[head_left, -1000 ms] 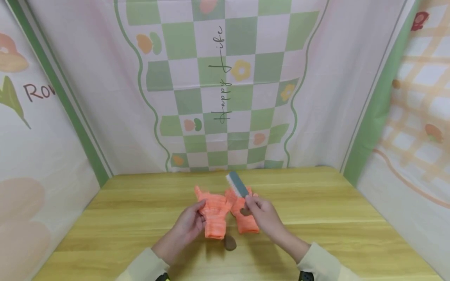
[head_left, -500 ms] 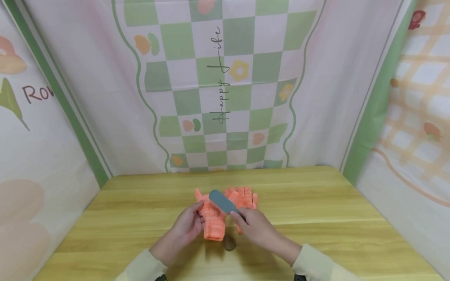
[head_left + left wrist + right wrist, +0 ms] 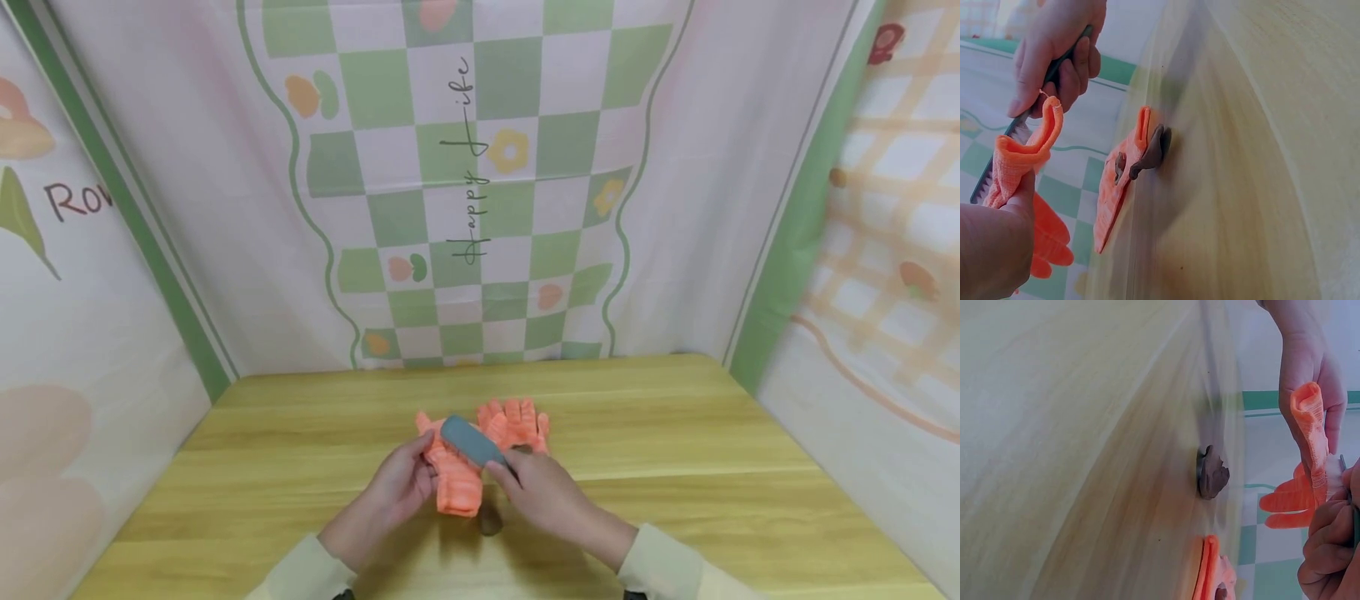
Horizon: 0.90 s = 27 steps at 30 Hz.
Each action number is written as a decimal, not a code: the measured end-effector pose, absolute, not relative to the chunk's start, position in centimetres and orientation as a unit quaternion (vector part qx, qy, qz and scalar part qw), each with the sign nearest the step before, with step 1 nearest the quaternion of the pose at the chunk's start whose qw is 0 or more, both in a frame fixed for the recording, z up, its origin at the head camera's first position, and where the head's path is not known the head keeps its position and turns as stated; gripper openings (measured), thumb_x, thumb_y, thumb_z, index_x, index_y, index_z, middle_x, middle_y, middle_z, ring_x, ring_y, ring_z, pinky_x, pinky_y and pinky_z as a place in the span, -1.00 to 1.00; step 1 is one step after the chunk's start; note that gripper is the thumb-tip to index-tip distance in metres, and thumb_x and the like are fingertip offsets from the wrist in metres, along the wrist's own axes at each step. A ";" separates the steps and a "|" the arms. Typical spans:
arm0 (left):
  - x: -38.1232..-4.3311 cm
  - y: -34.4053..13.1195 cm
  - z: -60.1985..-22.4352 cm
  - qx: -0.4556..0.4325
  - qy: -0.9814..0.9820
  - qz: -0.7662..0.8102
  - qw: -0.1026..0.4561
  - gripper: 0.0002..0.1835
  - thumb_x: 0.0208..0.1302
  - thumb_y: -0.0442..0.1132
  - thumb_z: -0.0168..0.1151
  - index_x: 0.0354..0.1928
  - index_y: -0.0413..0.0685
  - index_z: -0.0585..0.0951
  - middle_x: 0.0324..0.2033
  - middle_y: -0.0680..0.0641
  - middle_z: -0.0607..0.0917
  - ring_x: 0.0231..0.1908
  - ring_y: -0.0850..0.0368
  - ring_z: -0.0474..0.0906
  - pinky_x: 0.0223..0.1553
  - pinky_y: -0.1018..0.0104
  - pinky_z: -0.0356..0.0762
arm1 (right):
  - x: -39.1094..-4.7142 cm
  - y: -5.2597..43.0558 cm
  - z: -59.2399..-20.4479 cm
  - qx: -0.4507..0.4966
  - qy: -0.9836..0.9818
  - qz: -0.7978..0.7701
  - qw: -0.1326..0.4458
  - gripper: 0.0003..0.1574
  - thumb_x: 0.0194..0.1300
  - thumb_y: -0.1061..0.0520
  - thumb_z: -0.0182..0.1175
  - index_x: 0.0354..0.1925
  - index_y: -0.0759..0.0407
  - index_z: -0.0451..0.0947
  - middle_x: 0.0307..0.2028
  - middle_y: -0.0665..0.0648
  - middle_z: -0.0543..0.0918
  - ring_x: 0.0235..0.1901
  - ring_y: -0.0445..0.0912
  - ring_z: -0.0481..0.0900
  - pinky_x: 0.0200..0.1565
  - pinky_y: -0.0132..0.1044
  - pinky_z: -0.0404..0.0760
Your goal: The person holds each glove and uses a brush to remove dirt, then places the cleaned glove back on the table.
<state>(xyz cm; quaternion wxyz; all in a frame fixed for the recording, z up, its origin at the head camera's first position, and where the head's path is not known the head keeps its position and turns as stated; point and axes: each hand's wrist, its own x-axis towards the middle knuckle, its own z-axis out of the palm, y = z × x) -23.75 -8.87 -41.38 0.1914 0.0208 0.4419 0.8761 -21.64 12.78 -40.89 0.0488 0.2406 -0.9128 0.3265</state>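
Note:
My left hand point(image 3: 401, 483) holds an orange knit glove point(image 3: 459, 490) up off the table, thumb on its near face, cuff toward me. My right hand point(image 3: 542, 492) grips the handle of a blue-grey brush point(image 3: 468, 440) with pale bristles. The brush lies across the held glove, bristles facing down onto it. In the left wrist view the cuff opening point(image 3: 1029, 150) gapes and the bristles point(image 3: 1019, 132) show behind it. A second orange glove point(image 3: 516, 423) lies flat on the table, a small brown clump point(image 3: 522, 448) on top, partly hidden behind my right hand.
A dark brown, ragged lump point(image 3: 1213, 476) sits on the wooden table point(image 3: 300, 467) below the held glove, close to the second glove's cuff. Printed curtains point(image 3: 510, 192) stand behind the table and along both sides.
My right hand has brought the brush left and down from above the second glove onto the held glove, turning its bristles downward. My left hand has stayed nearly still with the glove.

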 end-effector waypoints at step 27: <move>-24.2 -10.3 -42.4 0.046 0.470 0.848 0.240 -0.83 0.46 -0.39 -0.14 -0.15 -0.29 0.47 -0.27 -0.14 0.66 -0.16 0.08 0.61 0.07 0.19 0.55 | -21.6 15.0 -41.3 0.259 -0.929 0.263 0.020 -0.49 0.50 -0.27 -0.14 -0.48 -0.03 0.35 -0.70 -0.12 0.28 -0.72 -0.29 0.19 -0.67 -0.42 0.24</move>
